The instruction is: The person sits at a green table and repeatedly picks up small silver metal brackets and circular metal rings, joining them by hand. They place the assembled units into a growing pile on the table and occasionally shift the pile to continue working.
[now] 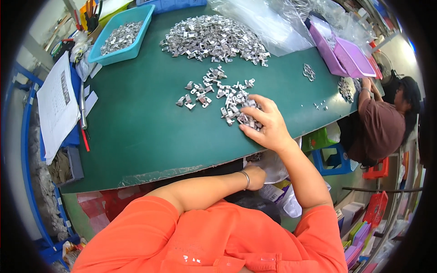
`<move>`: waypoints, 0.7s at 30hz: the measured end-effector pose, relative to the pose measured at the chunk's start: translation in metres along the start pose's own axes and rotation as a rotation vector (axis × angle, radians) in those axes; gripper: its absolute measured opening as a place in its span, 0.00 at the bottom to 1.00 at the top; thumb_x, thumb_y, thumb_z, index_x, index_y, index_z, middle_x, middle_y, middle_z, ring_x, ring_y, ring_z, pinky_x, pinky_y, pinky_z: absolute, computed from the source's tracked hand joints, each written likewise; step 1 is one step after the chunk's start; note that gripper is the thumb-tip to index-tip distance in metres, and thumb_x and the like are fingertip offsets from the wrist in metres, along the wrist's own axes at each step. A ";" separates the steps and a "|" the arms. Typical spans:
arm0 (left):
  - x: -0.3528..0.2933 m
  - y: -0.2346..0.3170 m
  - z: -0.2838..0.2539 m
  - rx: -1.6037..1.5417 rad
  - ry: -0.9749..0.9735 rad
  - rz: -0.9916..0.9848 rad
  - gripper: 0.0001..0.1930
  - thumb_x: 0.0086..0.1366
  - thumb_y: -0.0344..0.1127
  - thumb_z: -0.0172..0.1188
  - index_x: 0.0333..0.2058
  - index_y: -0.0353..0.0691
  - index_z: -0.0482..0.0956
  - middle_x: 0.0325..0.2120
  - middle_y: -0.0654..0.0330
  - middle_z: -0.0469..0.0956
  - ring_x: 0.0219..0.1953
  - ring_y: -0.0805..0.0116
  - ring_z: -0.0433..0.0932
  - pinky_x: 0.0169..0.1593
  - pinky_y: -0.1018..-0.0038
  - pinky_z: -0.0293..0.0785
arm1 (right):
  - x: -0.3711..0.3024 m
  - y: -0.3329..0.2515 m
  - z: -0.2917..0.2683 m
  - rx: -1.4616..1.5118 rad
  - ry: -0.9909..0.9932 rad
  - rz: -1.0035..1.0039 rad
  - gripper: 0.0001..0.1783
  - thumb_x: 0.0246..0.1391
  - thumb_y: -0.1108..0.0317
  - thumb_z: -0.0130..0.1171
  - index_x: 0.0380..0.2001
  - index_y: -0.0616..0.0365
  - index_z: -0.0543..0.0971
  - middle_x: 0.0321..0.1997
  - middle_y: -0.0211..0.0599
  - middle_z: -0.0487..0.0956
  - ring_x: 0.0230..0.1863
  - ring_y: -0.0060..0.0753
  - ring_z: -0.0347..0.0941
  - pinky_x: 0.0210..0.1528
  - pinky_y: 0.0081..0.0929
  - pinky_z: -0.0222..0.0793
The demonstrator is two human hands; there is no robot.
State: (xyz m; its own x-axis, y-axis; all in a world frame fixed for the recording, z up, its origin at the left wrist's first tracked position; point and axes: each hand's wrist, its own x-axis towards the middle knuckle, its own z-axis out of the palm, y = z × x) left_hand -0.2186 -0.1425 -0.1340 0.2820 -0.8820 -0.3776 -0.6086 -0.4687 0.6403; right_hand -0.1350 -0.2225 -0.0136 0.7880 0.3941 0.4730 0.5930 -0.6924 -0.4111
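Possibly, loose metal brackets could tumble off the tabletop if I drag too many at once near its close edge. Below that edge, my left hand curls by a clear bag; what its grip holds, I cannot tell. Over the tabletop, my right hand reaches forward, grip half open, fingers arched around those brackets. Toward the tabletop's far side lies a larger heap.

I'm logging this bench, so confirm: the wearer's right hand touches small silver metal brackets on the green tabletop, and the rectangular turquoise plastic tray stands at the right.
No: in the head view, the turquoise tray stands at the left; the right hand does touch brackets.
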 end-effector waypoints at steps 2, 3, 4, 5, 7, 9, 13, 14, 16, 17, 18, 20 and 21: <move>0.000 -0.004 -0.001 0.020 0.014 0.032 0.14 0.59 0.36 0.46 0.33 0.38 0.80 0.33 0.48 0.79 0.37 0.50 0.78 0.47 0.53 0.65 | -0.014 0.004 -0.014 0.013 -0.050 -0.024 0.20 0.37 0.64 0.67 0.38 0.53 0.79 0.52 0.48 0.71 0.51 0.52 0.67 0.51 0.40 0.66; -0.002 -0.005 -0.001 0.026 0.024 0.033 0.14 0.59 0.37 0.46 0.32 0.38 0.80 0.33 0.49 0.79 0.38 0.51 0.78 0.47 0.54 0.65 | -0.022 0.002 -0.019 0.024 -0.025 -0.029 0.17 0.36 0.66 0.65 0.35 0.55 0.79 0.50 0.46 0.72 0.50 0.51 0.68 0.51 0.40 0.66; -0.002 -0.004 0.000 0.027 0.036 0.039 0.14 0.59 0.37 0.47 0.32 0.38 0.80 0.33 0.49 0.79 0.38 0.51 0.77 0.47 0.54 0.65 | -0.033 0.000 -0.025 0.007 -0.011 -0.033 0.18 0.34 0.66 0.66 0.34 0.56 0.79 0.49 0.46 0.72 0.48 0.50 0.69 0.50 0.41 0.66; -0.001 -0.002 0.001 0.037 0.027 0.047 0.14 0.59 0.37 0.47 0.31 0.38 0.81 0.33 0.50 0.79 0.39 0.52 0.77 0.47 0.54 0.66 | -0.044 0.000 -0.030 -0.016 0.003 -0.033 0.19 0.33 0.66 0.66 0.34 0.56 0.79 0.49 0.46 0.72 0.48 0.51 0.69 0.50 0.41 0.66; 0.002 -0.001 0.004 0.059 0.006 0.059 0.14 0.59 0.37 0.47 0.30 0.39 0.81 0.33 0.52 0.80 0.40 0.54 0.77 0.47 0.55 0.66 | -0.066 0.000 -0.034 -0.068 0.045 -0.021 0.19 0.31 0.66 0.67 0.33 0.57 0.78 0.49 0.47 0.72 0.48 0.51 0.68 0.50 0.42 0.65; 0.004 -0.003 0.011 0.072 0.044 0.074 0.14 0.58 0.38 0.47 0.30 0.40 0.82 0.33 0.54 0.80 0.41 0.55 0.77 0.48 0.56 0.67 | -0.087 0.001 -0.030 -0.096 0.089 -0.015 0.19 0.31 0.68 0.66 0.32 0.58 0.76 0.50 0.50 0.71 0.51 0.54 0.67 0.54 0.47 0.62; -0.002 0.002 0.002 -0.002 0.063 0.058 0.14 0.59 0.38 0.47 0.30 0.39 0.82 0.31 0.51 0.80 0.40 0.53 0.78 0.51 0.55 0.66 | -0.121 -0.002 -0.029 -0.077 0.120 -0.013 0.14 0.33 0.73 0.64 0.30 0.57 0.76 0.47 0.46 0.73 0.51 0.53 0.67 0.59 0.52 0.58; -0.005 0.004 -0.001 -0.019 0.054 0.053 0.14 0.59 0.37 0.47 0.30 0.39 0.82 0.31 0.50 0.80 0.39 0.52 0.78 0.51 0.55 0.65 | -0.123 -0.002 -0.029 -0.048 0.127 -0.036 0.13 0.34 0.74 0.63 0.29 0.57 0.76 0.45 0.45 0.74 0.51 0.52 0.68 0.59 0.52 0.59; -0.005 0.005 -0.004 -0.032 0.055 0.056 0.14 0.59 0.37 0.47 0.29 0.39 0.82 0.29 0.49 0.80 0.37 0.51 0.79 0.52 0.54 0.65 | -0.116 -0.001 -0.033 0.046 0.210 0.013 0.13 0.38 0.75 0.62 0.32 0.60 0.77 0.48 0.47 0.73 0.52 0.50 0.68 0.59 0.48 0.61; -0.004 0.004 -0.002 -0.024 0.063 0.053 0.14 0.59 0.37 0.46 0.29 0.39 0.82 0.29 0.49 0.80 0.37 0.50 0.79 0.52 0.53 0.65 | -0.101 -0.004 -0.034 0.045 0.190 0.105 0.18 0.40 0.73 0.63 0.38 0.62 0.76 0.51 0.50 0.71 0.55 0.52 0.66 0.60 0.46 0.59; -0.004 0.003 0.000 -0.017 0.072 0.048 0.14 0.59 0.37 0.46 0.28 0.39 0.82 0.28 0.49 0.80 0.36 0.50 0.79 0.52 0.53 0.65 | -0.081 -0.007 -0.033 0.045 0.169 0.195 0.23 0.41 0.72 0.63 0.45 0.64 0.74 0.55 0.54 0.68 0.57 0.54 0.64 0.61 0.45 0.58; -0.002 0.001 0.004 -0.049 0.103 0.049 0.14 0.58 0.37 0.46 0.26 0.39 0.81 0.27 0.48 0.80 0.35 0.48 0.79 0.51 0.53 0.65 | -0.045 0.000 -0.023 -0.024 -0.004 0.322 0.37 0.48 0.59 0.63 0.58 0.68 0.63 0.64 0.61 0.57 0.65 0.59 0.54 0.64 0.44 0.53; -0.002 0.000 0.005 -0.068 0.115 0.053 0.14 0.58 0.37 0.46 0.26 0.39 0.81 0.27 0.47 0.80 0.35 0.48 0.79 0.51 0.53 0.65 | -0.026 0.007 -0.015 -0.060 -0.048 0.306 0.39 0.50 0.56 0.63 0.59 0.68 0.62 0.65 0.62 0.55 0.66 0.59 0.52 0.66 0.43 0.50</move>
State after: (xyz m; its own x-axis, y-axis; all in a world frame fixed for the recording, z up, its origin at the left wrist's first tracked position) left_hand -0.2230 -0.1410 -0.1363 0.3363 -0.9036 -0.2655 -0.5746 -0.4202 0.7023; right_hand -0.1532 -0.2466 -0.0170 0.9363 0.1889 0.2959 0.3171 -0.8170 -0.4817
